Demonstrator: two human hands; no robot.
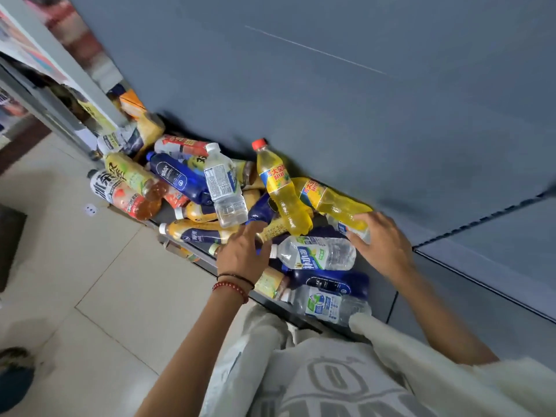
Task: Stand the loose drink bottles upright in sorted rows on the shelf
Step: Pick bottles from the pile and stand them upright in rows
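Two yellow bottles (both lying), two hands

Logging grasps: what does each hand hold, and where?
The left hand holds nothing, fingers straight. The right hand rests fingers on the rightmost yellow bottle at its base; whether it grips cannot be told.

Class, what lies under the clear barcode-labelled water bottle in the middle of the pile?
The clear water bottle rests across a dark blue bottle and an orange juice bottle. Whatever lies deeper is covered.
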